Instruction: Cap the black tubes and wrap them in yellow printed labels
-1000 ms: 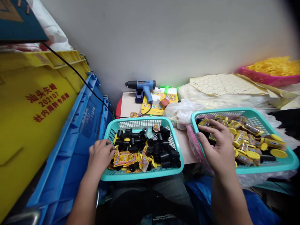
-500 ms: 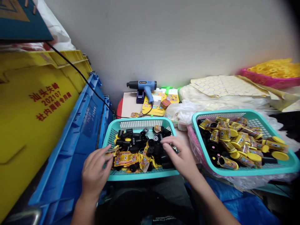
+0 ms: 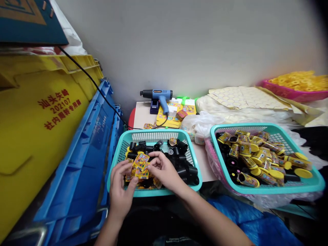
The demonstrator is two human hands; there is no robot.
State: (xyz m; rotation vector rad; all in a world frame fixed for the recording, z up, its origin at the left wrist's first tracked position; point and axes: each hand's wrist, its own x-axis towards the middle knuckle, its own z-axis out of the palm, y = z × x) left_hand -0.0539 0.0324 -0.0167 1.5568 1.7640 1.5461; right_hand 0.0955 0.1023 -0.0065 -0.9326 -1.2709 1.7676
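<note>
Over the near turquoise basket (image 3: 112, 160), my left hand (image 3: 121, 181) curls with its fingers closed at the left side of a yellow printed sleeve (image 3: 140, 165), which looks flat. On the sleeve's right side, the fingertips of my right hand (image 3: 164, 171) pinch its edge. The exact grip of the left fingertips is partly hidden. Beneath the hands lie more printed sleeves and yellow pieces, partly covered. Black cylindrical parts (image 3: 187, 171) fill the basket's right side and back, with small round metal-looking pieces (image 3: 170, 152) among them.
A second turquoise basket (image 3: 214, 150) at right holds sleeved cylinders with yellow caps. Behind stand a blue heat gun (image 3: 162, 97) and flat yellow cartons (image 3: 169, 118). A black cord (image 3: 89, 82) crosses above blue crates (image 3: 77, 171) and a yellow crate (image 3: 23, 136). A pink basket (image 3: 289, 92) holds yellow parts.
My right hand has moved left from the black parts to the printed sleeve. My left hand has moved right, and the sleeve now faces up between both hands.
</note>
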